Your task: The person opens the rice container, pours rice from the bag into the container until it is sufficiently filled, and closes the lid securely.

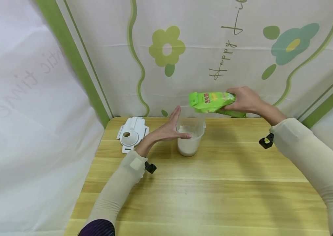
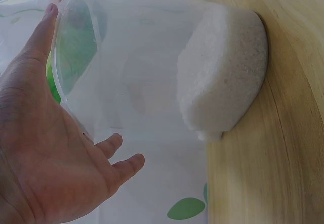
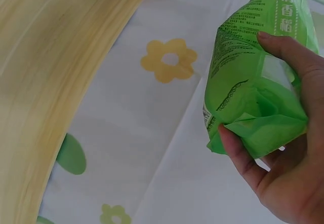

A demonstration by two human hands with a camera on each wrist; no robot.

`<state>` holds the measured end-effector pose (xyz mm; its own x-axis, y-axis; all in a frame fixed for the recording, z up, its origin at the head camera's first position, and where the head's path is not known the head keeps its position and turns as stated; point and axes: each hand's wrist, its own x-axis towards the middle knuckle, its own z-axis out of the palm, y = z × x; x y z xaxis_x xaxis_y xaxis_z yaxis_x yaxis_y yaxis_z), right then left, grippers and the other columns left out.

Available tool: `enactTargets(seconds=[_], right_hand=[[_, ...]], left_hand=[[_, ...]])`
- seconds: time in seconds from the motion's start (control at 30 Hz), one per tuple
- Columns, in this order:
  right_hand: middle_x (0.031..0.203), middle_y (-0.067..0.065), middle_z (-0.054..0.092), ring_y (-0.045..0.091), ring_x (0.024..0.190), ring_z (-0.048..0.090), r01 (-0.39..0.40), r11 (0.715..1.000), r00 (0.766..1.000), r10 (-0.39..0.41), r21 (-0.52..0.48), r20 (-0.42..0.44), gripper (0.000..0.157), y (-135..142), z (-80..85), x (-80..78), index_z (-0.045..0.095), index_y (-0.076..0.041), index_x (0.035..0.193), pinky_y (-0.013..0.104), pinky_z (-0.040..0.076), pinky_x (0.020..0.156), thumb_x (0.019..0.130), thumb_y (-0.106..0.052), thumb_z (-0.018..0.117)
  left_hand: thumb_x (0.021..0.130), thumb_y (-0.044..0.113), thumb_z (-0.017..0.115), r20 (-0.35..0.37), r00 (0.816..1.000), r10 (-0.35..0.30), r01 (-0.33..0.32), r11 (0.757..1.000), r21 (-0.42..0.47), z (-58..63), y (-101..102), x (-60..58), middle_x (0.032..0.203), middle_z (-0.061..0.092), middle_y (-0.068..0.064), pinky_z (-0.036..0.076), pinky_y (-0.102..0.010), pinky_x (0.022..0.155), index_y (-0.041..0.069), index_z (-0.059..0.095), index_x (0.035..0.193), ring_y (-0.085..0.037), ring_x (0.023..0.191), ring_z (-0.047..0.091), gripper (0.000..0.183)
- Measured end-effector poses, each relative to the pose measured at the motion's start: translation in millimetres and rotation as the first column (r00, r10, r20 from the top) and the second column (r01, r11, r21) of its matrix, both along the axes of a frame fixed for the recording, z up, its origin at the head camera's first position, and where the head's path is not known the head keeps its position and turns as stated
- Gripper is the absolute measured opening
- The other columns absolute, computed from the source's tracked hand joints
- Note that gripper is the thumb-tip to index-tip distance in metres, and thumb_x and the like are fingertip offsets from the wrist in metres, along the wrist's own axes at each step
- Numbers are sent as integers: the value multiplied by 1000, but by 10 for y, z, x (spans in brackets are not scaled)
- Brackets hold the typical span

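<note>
In the head view, the green bag (image 1: 210, 102) lay nearly level in the right hand (image 1: 244, 100), its left end above the clear container (image 1: 196, 124) near the table's (image 1: 199, 196) far edge. The container's rim was hard to make out; the left hand (image 1: 169, 128) stood spread wide at its left side.

Left wrist: the rim sat beside the outstretched thumb and fingers; contact was unclear.

Right wrist: thumb and fingers gripped the bag, its top cut off.

Crinkled glossy plastic bag (image 3: 243, 77), smooth translucent plastic container (image 2: 152, 67), faintly glossy wood-grain tabletop (image 1: 213, 186), backdrop (image 1: 196, 59) possibly cloth.
</note>
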<state>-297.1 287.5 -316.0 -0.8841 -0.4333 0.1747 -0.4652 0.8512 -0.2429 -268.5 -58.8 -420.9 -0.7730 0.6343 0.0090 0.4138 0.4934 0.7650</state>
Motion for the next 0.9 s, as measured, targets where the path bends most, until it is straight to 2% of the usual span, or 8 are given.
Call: enactTargets(seconds=[0.47, 0.77, 0.9], right_hand=[[85, 5, 70, 20, 70, 55, 17, 999, 1000, -18, -27, -17, 39, 345, -107, -3, 71, -5, 100, 32, 44, 63, 80, -30, 92], [88, 8, 71, 20, 71, 55, 59, 997, 998, -58, -56, 25, 41, 520, -162, 34, 70, -3, 104, 32, 44, 63, 81, -29, 92], [89, 9, 71, 21, 72, 55, 70, 996, 997, -68, -50, 32, 41, 597, -193, 41, 70, -3, 105, 32, 44, 63, 82, -29, 92]], left_hand=[[90, 46, 81, -2, 1000, -4, 4, 1000, -14, -6, -9, -15, 174, -27, 10, 11, -52, 132, 21, -22, 167, -15, 162, -16, 131], [90, 47, 81, 3, 1000, -12, 12, 1000, -3, -8, -18, -14, 174, -26, 8, 13, -54, 131, 16, -19, 168, -18, 163, -15, 130], [90, 47, 81, 5, 1000, -15, 15, 1000, -3, -5, -21, -16, 174, -26, 9, 13, -55, 131, 17, -19, 168, -18, 163, -15, 130]])
